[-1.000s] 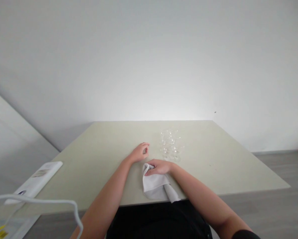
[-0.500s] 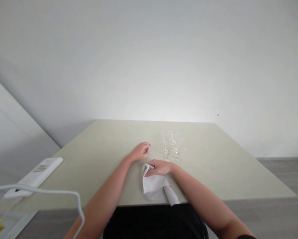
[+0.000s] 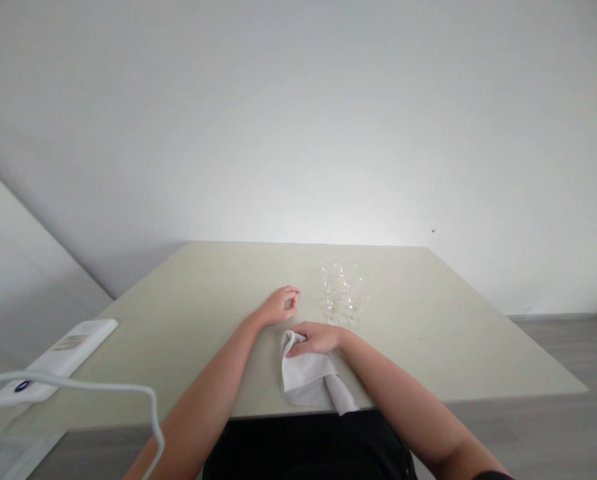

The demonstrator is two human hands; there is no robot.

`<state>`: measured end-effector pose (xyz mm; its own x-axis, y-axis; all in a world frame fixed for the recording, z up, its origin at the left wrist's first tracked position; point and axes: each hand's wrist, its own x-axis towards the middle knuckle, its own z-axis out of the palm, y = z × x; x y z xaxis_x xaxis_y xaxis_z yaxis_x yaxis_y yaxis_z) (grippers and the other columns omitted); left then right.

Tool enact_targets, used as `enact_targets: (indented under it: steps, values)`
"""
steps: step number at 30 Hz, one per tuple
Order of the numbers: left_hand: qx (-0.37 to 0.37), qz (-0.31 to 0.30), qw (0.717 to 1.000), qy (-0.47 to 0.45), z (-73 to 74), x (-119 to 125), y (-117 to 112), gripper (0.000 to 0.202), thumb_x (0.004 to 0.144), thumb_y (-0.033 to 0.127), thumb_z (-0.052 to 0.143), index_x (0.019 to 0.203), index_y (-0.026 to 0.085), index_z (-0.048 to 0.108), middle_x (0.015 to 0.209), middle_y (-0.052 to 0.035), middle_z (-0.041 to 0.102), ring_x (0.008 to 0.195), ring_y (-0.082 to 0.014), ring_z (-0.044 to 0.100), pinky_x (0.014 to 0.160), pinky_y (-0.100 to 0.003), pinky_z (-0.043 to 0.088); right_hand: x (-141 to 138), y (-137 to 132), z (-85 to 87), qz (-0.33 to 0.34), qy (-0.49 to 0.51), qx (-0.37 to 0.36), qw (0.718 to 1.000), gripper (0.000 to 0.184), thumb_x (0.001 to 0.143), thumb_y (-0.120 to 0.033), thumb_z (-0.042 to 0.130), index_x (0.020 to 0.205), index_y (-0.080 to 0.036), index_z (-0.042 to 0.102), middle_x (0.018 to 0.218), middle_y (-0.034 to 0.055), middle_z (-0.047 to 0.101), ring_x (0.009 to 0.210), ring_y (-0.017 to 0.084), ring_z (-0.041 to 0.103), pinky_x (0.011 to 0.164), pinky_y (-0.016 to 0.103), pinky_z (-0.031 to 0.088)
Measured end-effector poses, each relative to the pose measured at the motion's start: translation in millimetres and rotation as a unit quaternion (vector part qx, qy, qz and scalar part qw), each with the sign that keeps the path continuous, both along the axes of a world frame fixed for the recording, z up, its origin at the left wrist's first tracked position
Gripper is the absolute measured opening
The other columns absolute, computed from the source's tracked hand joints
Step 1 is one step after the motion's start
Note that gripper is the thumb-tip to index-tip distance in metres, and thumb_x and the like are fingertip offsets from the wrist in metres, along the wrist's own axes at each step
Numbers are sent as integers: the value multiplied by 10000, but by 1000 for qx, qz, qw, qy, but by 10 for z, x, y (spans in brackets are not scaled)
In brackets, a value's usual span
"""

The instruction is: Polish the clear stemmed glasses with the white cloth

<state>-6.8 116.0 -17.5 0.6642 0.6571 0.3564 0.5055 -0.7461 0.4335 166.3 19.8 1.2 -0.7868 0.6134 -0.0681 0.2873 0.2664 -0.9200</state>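
A white cloth (image 3: 308, 373) lies folded on the table near its front edge, one corner hanging slightly over. My right hand (image 3: 318, 338) grips its upper part between thumb and fingers. Just beyond, my left hand (image 3: 280, 305) rests on the tabletop, loosely curved, with a gap between thumb and fingers and nothing in it. To the right of my left hand stands a cluster of several clear stemmed glasses (image 3: 342, 290). They are see-through and overlap, so their outlines are hard to separate. Neither hand touches them.
The pale table (image 3: 428, 347) meets a white wall (image 3: 298, 133) at its back. A white box-like device (image 3: 61, 360) with a label lies at the left edge. A white cable (image 3: 103, 385) crosses the lower left in front of it.
The view has shifted slightly, moving the table and glasses a little left in the picture. Both hands and the cloth keep nearly the same places on the table.
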Motion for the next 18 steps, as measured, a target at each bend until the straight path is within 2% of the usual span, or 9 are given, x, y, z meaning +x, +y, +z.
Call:
enact_targets:
  steps: [14,18]
  values:
    - [0,-6,1000,0,-2,8,-3,85,667,118,530,662,201,511,1150,-77,636,1118,-224,568,975,-368,438,-3,9,-2,13,10,1,1000,273,798,-390,690,899,-142,639,782,-17,620,714,122,562,679,218,440]
    - [-17,27,999,-10,-34,66,-21,94,653,117,542,657,205,510,1135,-74,637,1108,-224,569,971,-374,445,-13,-5,26,6,10,-4,1000,247,791,-366,697,887,-146,637,767,-24,617,700,115,559,676,215,436]
